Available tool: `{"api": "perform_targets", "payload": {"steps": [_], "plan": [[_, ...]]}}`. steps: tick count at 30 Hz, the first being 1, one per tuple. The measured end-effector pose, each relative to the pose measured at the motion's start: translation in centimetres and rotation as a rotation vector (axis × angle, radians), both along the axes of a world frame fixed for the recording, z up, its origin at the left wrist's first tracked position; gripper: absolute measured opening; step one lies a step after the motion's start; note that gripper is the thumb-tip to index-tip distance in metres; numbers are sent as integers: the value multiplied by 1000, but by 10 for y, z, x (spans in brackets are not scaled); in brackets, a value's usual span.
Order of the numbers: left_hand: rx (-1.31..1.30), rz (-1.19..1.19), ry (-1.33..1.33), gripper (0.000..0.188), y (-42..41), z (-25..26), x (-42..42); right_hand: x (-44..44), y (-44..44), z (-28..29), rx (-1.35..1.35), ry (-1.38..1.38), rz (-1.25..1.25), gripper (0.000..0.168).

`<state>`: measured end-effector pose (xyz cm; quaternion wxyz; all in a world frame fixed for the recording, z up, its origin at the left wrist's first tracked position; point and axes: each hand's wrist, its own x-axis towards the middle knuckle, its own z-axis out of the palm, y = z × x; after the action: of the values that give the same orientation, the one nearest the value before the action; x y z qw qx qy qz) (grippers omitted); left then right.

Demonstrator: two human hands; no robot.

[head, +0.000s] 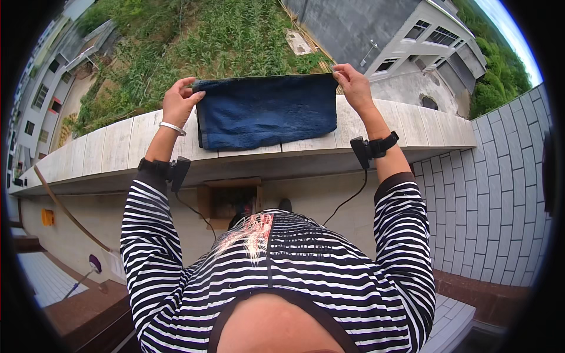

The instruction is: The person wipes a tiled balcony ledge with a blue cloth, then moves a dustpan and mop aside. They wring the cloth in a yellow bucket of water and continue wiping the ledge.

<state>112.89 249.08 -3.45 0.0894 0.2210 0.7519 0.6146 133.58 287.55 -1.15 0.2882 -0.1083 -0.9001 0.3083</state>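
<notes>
A dark blue cloth point(267, 112), folded into a rectangle, is spread over the pale tiled top of a parapet wall point(117, 143). My left hand point(180, 102) pinches its far left corner between thumb and fingers. At the far right corner, my right hand point(352, 86) grips the cloth's edge in the same way. The far edge is stretched fairly straight between both hands, and the near edge hangs slightly wavy close to the wall's inner edge. Any layers underneath are hidden.
Beyond the wall is a drop to a green crop plot point(229, 39) and houses. An open cardboard box point(204, 200) sits on the floor below. A wooden pole point(70, 207) leans at left near a yellow bucket point(47, 217). Straps with cables circle both forearms.
</notes>
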Motion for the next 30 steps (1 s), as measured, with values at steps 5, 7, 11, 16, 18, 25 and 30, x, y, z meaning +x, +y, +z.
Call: {"api": "perform_targets", "payload": {"steps": [5, 7, 11, 16, 18, 25, 30], "plan": [[-238, 151, 507, 52, -7, -20, 35, 21, -34, -39, 144, -84, 93, 38], [-305, -108, 763, 55, -21, -28, 64, 44, -48, -54, 290, -101, 238, 40], [-556, -356, 808, 67, -31, -41, 90, 63, -52, -66, 580, -136, 275, 42], [-522, -421, 789, 45, -24, -40, 69, 45, -45, -64, 633, -141, 298, 27], [-514, -426, 787, 34, -27, -36, 68, 48, -47, -63, 600, -159, 269, 27], [-532, -484, 803, 22, -53, -34, 122, 101, -57, -60, 566, -195, 332, 29], [-423, -128, 625, 23, -57, -36, 131, 102, -64, -48, 330, -242, 135, 39]]}}
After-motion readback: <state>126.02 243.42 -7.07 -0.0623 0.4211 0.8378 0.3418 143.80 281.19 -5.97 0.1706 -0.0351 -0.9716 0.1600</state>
